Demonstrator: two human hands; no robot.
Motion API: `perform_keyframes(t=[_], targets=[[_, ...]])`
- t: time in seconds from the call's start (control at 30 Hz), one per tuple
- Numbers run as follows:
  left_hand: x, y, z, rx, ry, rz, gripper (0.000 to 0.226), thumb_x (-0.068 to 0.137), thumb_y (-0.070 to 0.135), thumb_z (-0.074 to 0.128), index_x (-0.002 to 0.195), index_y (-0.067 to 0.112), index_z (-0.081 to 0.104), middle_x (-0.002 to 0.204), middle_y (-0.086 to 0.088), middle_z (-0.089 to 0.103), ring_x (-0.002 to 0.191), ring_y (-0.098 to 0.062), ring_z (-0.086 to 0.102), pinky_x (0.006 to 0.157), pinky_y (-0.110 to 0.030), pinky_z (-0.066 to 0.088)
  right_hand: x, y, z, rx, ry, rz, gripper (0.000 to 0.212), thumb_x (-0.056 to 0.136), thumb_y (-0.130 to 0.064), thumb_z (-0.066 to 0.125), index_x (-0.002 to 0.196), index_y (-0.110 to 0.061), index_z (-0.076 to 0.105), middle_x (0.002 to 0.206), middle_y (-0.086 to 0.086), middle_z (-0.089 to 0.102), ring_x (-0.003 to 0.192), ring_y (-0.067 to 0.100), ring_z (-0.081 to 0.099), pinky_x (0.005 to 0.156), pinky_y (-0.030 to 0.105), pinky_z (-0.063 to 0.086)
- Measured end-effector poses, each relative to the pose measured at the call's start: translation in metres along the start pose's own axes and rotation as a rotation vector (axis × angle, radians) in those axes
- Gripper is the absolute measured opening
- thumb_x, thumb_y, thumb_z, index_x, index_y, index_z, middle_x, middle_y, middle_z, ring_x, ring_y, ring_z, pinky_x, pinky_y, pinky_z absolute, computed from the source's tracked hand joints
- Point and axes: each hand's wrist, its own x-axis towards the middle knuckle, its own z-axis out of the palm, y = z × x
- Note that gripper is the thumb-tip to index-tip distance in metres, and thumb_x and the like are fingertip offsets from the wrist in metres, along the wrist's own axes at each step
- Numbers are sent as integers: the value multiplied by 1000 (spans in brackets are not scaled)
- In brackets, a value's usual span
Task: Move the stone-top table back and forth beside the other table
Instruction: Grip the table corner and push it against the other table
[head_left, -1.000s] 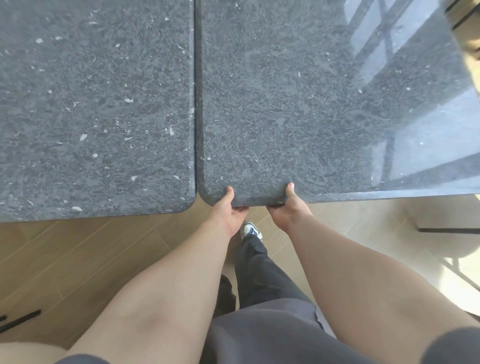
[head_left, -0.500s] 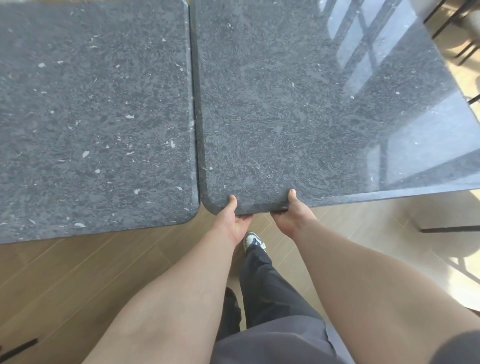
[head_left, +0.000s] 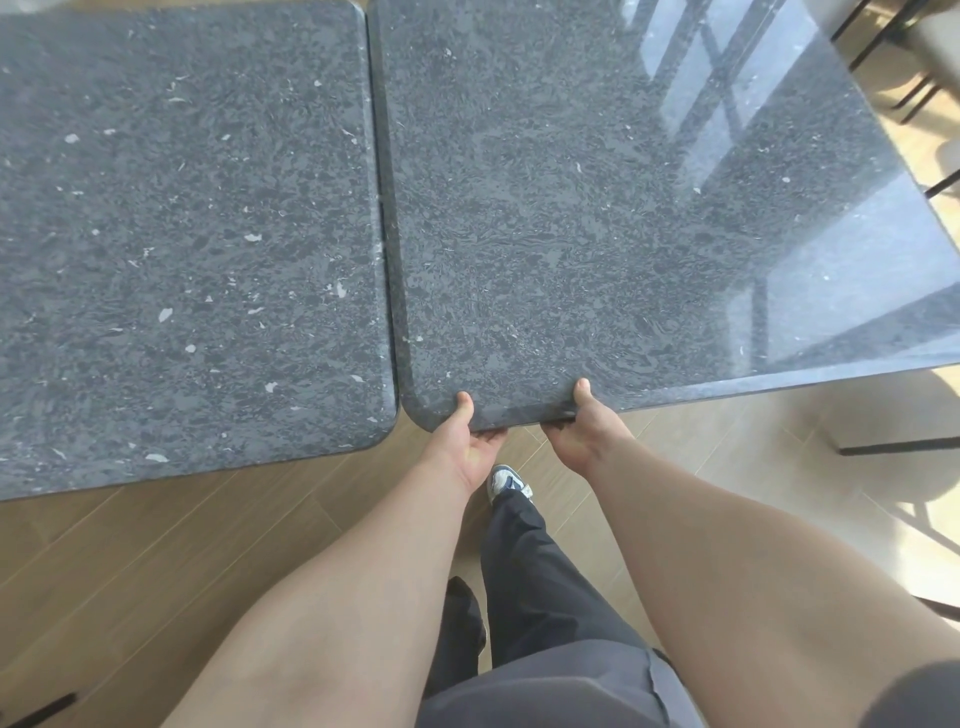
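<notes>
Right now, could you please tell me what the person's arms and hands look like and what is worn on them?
Both forearms are bare. The left hand and right hand wear no gloves, rings or watch that I can see. A dark sleeve edge shows at the right upper arm.

We see the stone-top table (head_left: 597, 218) as dark grey speckled stone, polished smooth and glossy enough to mirror window light across its right side. The other table (head_left: 182, 234) has the same dark stone with pale flecks, but its worktop reads duller, with little glare. The rounded edges of both look smooth. The floor (head_left: 156, 545) is light wood-look planking with a low sheen. The trousers (head_left: 540, 597) are dark matt cloth, and the shoe (head_left: 506, 483) looks white and blue.
</notes>
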Motion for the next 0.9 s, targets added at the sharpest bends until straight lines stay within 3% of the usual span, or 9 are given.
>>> perform_keyframes(t=[0.13, 0.33, 0.57, 0.77, 0.9], targets=[[0, 0, -2, 23, -6, -13, 26, 103, 25, 56, 114, 1, 53, 108, -23, 64, 99, -36, 63, 105, -53, 47, -1, 2, 0, -2, 26, -7, 43, 101, -33, 59, 133, -7, 50, 124, 10, 64, 104, 25, 66, 96, 41, 54], [0, 0, -2, -18, 21, -40, 32, 103, 24, 56, 124, 0, 51, 114, -24, 63, 128, -39, 56, 113, -55, 40, -9, -2, 2, 68, 22, 32, 37, 102, -30, 57, 129, -6, 51, 117, 12, 67, 103, 27, 67, 97, 42, 53], [-3, -1, -2, -15, 43, -38, 27, 104, 25, 54, 109, -1, 55, 114, -22, 65, 127, -37, 57, 114, -52, 41, -16, -2, 3, 127, -8, 59, 32, 104, -28, 54, 125, -3, 54, 123, 15, 67, 108, 28, 67, 100, 42, 52], [-4, -2, -2, -4, 54, -43, 31, 103, 26, 56, 121, 1, 54, 122, -21, 64, 115, -34, 63, 112, -50, 44, -13, 1, 1, 128, 6, 59, 37, 103, -30, 54, 128, -2, 52, 123, 17, 67, 106, 31, 70, 83, 44, 59], [-1, -6, 0, -23, 91, -16, 40, 103, 25, 57, 135, 2, 49, 136, -21, 60, 124, -33, 60, 112, -50, 44, -8, 2, -1, 39, 57, 13, 50, 103, -32, 54, 141, -1, 45, 132, 17, 63, 114, 32, 67, 91, 45, 57]])
